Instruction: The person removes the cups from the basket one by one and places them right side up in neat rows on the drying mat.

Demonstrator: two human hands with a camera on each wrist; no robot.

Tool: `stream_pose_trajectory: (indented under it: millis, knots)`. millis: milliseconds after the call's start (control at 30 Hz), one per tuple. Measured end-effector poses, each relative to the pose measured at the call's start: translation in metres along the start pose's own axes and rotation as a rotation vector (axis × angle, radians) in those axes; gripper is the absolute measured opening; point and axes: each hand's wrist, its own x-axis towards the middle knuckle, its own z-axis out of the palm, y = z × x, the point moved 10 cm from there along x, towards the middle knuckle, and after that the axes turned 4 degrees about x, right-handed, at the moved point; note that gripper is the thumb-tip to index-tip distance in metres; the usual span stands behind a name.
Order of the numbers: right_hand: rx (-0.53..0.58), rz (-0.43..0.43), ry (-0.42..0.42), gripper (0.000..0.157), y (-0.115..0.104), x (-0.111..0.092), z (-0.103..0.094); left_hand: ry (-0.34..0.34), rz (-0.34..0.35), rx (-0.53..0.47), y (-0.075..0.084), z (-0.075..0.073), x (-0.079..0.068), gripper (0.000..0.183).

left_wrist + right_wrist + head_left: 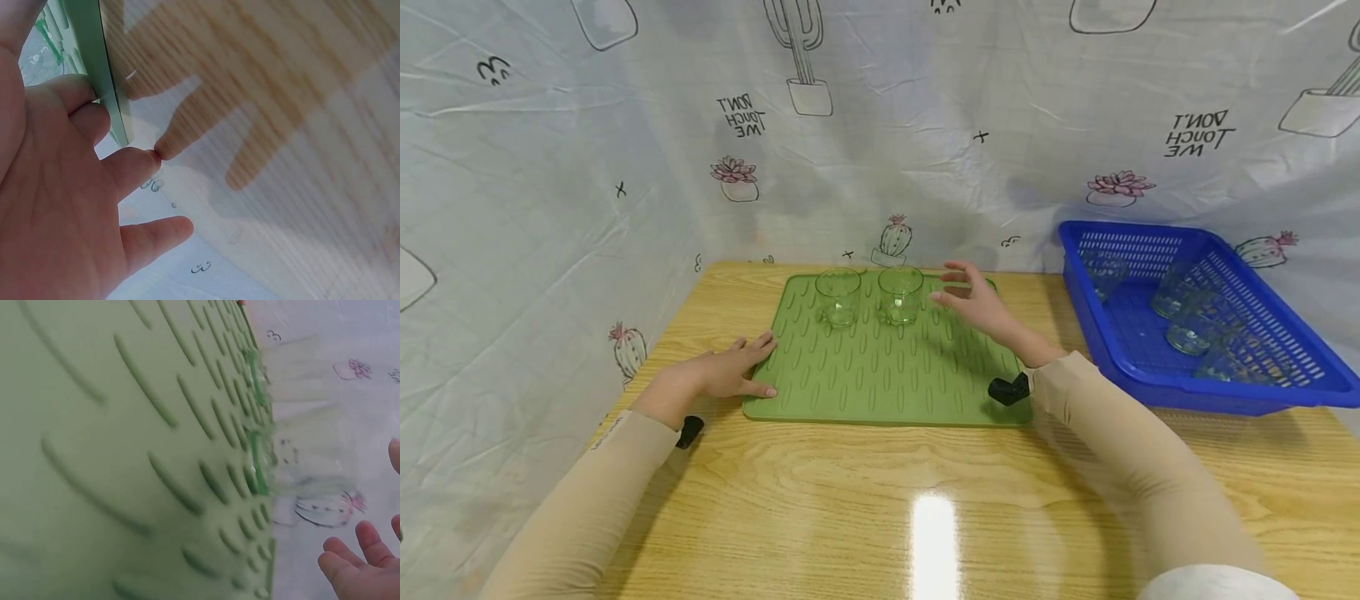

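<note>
Two clear drinking glasses stand upright side by side toward the back of a green ridged mat [880, 375]: a left glass [838, 298] and a right glass [901, 297]. My right hand [981, 308] hovers above the mat just right of the right glass, fingers spread and loosely bent, holding nothing. The right wrist view shows a gap between its fingers and the nearer glass [306, 453]. My left hand [730, 368] rests at the mat's left edge, its fingers extended, with fingertips [84, 94] touching the mat's side.
A blue plastic basket [1150, 379] with several clear glasses [1195, 321] inside stands on the right of the wooden table [820, 500]. A white printed curtain [925, 150] hangs behind and along the left. Black wrist devices sit on both sleeves.
</note>
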Motion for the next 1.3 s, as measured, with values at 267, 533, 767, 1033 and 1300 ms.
stream_pose_trajectory:
  millis: [267, 533, 767, 1033, 1300]
  knots:
    - [-0.016, -0.056, 0.007, 0.067, -0.020, -0.009, -0.033, 0.004, 0.001, 0.004, -0.002, 0.000, 0.001, 0.101]
    - [-0.063, -0.039, 0.041, 0.068, -0.035, -0.020, -0.060, 0.004, -0.003, -0.003, -0.002, -0.003, 0.000, 0.100]
    - [-0.094, -0.065, 0.058, 0.065, -0.050, -0.029, -0.076, 0.003, 0.001, -0.006, 0.000, -0.003, -0.001, 0.100]
    - [-0.158, -0.085, 0.132, 0.063, -0.064, -0.039, -0.108, -0.002, 0.001, -0.014, -0.002, -0.001, 0.000, 0.101]
    - [-0.140, -0.126, 0.228, 0.056, -0.065, -0.043, -0.147, -0.007, -0.001, -0.020, -0.002, 0.002, 0.001, 0.101]
